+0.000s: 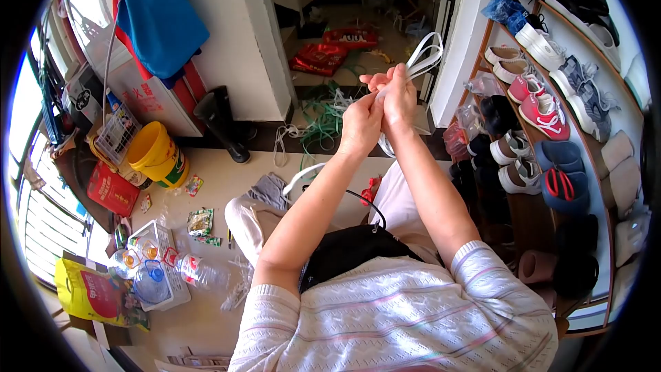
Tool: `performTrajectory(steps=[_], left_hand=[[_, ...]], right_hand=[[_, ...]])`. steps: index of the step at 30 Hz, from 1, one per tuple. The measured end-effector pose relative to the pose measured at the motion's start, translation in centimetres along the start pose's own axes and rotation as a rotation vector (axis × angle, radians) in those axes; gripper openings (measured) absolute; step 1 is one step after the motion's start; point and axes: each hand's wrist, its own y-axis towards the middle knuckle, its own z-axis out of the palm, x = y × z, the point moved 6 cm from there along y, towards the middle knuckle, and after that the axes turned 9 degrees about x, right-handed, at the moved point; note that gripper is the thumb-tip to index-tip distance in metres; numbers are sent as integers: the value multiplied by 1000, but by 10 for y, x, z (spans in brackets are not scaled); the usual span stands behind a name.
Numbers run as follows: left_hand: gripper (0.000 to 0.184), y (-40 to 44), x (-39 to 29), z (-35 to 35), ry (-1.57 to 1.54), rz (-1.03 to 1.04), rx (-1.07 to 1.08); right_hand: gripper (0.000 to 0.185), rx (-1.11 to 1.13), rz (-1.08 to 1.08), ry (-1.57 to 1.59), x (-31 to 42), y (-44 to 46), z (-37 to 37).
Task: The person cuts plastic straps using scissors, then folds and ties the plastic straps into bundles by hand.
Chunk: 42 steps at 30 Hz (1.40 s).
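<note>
Both hands meet in front of me, near the doorway. My right hand (399, 100) is wrapped round a bundle of white strap (425, 56), whose loops stick up above the fingers and whose lower part hangs below the wrist. My left hand (361, 122) is pressed against the right one, fingers closed; what it grips is hidden. A white strap end (303, 178) curves out beside my left forearm. Beyond the hands, a tangle of green and white straps (323, 124) lies on the floor at the threshold. Red-handled scissors (370, 191) lie between my legs.
A shoe rack (482, 48) full of shoes stands at the right. At the left are a yellow bucket (157, 155), black boots (224, 124), a white basket (169, 234) with plastic bottles and a yellow bag (89, 293). Red bags (320, 59) lie beyond the doorway.
</note>
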Motion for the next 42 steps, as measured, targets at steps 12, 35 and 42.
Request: performTrajectory(steps=[12, 35, 42], left_hand=[[22, -7, -17, -18, 202, 13, 70], [44, 20, 28, -29, -1469, -254, -283], [51, 4, -11, -60, -1156, -134, -299]], right_hand=[[32, 115, 24, -115, 2, -12, -4], [27, 358, -337, -452, -17, -58, 35], [34, 646, -499, -1094, 4, -77, 38]])
